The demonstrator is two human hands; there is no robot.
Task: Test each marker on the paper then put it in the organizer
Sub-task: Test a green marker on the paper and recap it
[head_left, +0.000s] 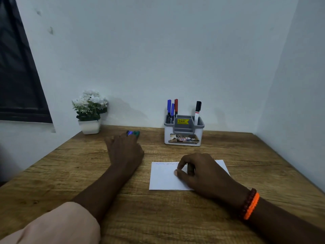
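A white sheet of paper (163, 178) lies on the wooden desk (70, 173), with scribbled test lines along its top edge. My right hand (198, 173) rests on the paper with loosely curled fingers and holds nothing. Farther back on the left, my left hand (124, 150) reaches over two loose markers; its fingers curl down around a blue marker (129, 132). A green marker (136, 133) lies right beside it, and only both caps show. The white and grey organizer (183, 138) stands at the back and holds two blue markers (169, 106), a red marker (176, 105) and a black-capped marker (198, 110).
A small white pot with white flowers (89, 110) stands at the back left corner of the desk. Walls close in behind and to the right. A dark window frame (17, 76) is on the left.
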